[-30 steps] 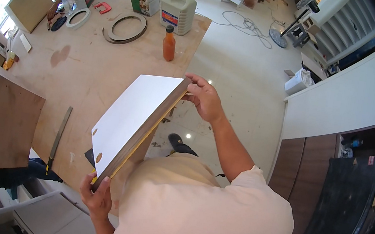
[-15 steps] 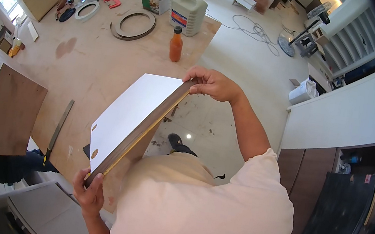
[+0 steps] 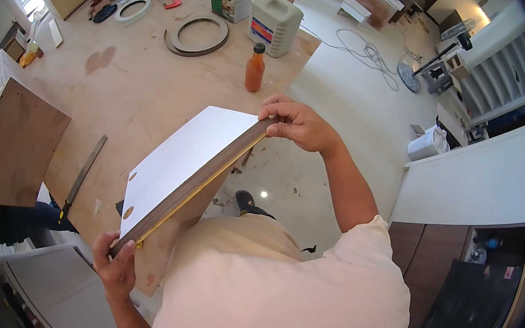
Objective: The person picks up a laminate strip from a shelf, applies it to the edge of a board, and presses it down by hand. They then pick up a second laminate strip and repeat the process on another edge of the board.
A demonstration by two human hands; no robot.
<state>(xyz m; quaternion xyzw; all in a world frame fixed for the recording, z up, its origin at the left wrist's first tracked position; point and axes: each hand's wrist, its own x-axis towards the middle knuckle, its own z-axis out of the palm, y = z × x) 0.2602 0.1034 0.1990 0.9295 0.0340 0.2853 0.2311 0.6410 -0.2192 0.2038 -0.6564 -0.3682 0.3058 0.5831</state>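
left grip [image 3: 115, 269] and right grip [image 3: 298, 126] pinch a white, brown-edged flat panel [image 3: 187, 159] between them; the right wrist [image 3: 330, 145] has swung outward, suggesting an adjusted hold.

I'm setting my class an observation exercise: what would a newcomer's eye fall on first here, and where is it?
First, probably, the bright white panel, held aslant in front of the person, the left hand at its near end and the right hand at its far end. Next, the orange bottle, upright on the table beyond the panel, with the red-capped jug just behind it.
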